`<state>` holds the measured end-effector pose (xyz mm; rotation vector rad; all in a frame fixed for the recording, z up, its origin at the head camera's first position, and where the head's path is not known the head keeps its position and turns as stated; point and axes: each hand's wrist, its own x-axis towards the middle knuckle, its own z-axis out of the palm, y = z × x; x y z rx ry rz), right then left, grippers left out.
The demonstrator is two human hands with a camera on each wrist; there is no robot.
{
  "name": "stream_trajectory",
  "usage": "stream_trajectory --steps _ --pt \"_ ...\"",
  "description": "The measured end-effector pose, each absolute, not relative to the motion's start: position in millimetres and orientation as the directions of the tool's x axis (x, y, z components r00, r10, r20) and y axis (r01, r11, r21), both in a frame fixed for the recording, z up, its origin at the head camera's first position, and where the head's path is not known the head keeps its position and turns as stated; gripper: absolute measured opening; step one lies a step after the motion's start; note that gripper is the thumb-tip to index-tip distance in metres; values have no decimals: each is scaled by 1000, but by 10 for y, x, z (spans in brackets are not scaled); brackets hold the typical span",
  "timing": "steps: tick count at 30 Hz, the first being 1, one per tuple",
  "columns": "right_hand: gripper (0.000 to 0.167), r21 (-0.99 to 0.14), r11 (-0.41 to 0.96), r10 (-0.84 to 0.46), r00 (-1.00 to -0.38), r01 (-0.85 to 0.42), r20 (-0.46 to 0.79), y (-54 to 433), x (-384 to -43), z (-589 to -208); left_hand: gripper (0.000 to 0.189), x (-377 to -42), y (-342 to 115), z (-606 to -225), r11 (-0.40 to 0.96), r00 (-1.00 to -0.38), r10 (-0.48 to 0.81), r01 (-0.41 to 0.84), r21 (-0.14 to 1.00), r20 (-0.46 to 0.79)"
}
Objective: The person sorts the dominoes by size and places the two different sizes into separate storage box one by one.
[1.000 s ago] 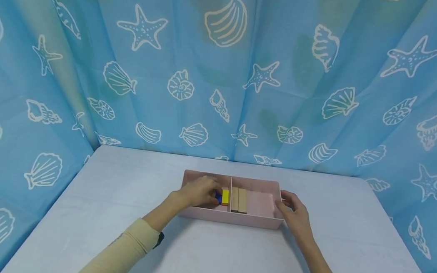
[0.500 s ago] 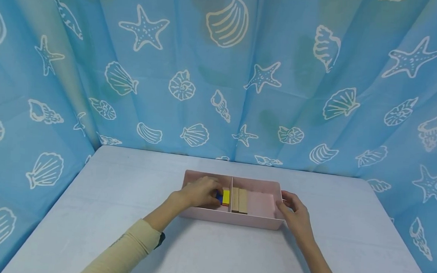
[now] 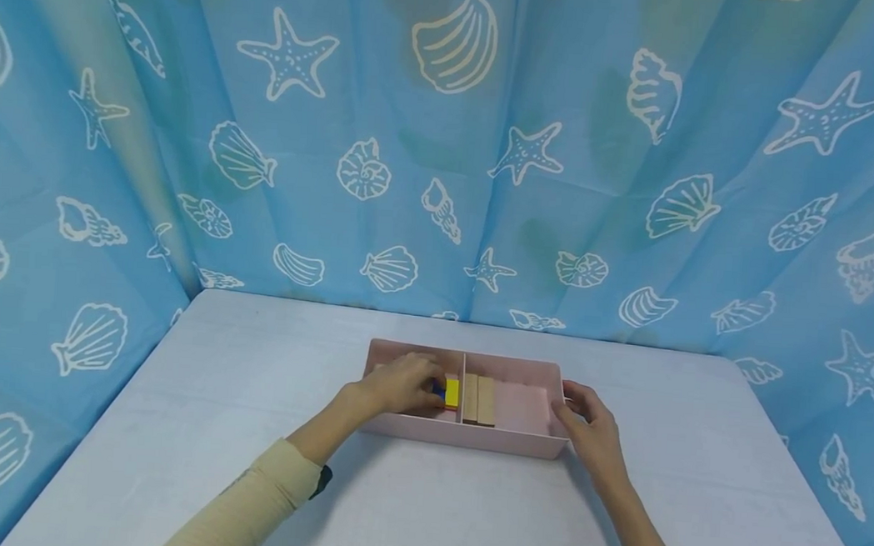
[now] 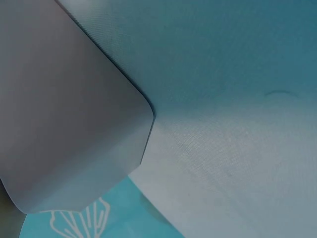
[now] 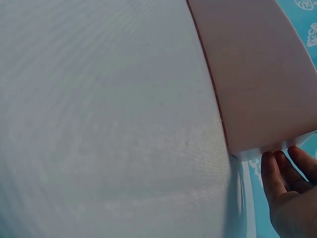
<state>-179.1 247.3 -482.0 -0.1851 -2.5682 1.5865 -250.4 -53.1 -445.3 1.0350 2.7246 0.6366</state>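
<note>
A pink divided box [image 3: 464, 436] sits on the white-covered table. My left hand [image 3: 400, 383] reaches into its left compartment, fingers curled down and pinching a small blue block [image 3: 440, 388], mostly hidden by the fingers. Right beside it, against the divider, is a yellow block [image 3: 452, 393] with a thin red edge below. Two plain wooden blocks [image 3: 478, 400] lie side by side across the divider, in the right compartment. At the box's right end my right hand [image 3: 591, 420] touches the end wall with thumb and fingertips; the right wrist view shows the fingers [image 5: 273, 176] loosely extended against it.
White cloth [image 3: 393, 504] covers the table. A blue curtain [image 3: 445, 140] with white shell and starfish prints hangs behind and along both sides. In the left wrist view the box wall [image 4: 74, 109] fills the left part, and the hand is out of that view.
The left fingers have shifted very slightly over the blue block, so less of it shows. The box, the wooden blocks and the right hand stay in place.
</note>
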Motion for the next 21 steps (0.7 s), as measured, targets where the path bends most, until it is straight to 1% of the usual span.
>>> stream_trajectory --steps 7,13,16,21 --pt "51 -895 440 131 -991 67 -10 2489 -1793 -4786 27 -2485 -568 -4479 671 -752 659 597 440 16" --pt "54 -866 497 106 -994 60 -8 2504 -1782 -4750 26 -2454 -598 -4464 661 -747 664 605 444 30" --pt "56 -842 538 109 -994 51 9 2495 -1783 -4745 28 -2446 -613 -4458 655 -743 669 607 451 28" --pt "60 -823 563 109 -994 67 -7 2495 -1797 -4763 35 -2432 -623 -4461 651 -736 677 611 450 19"
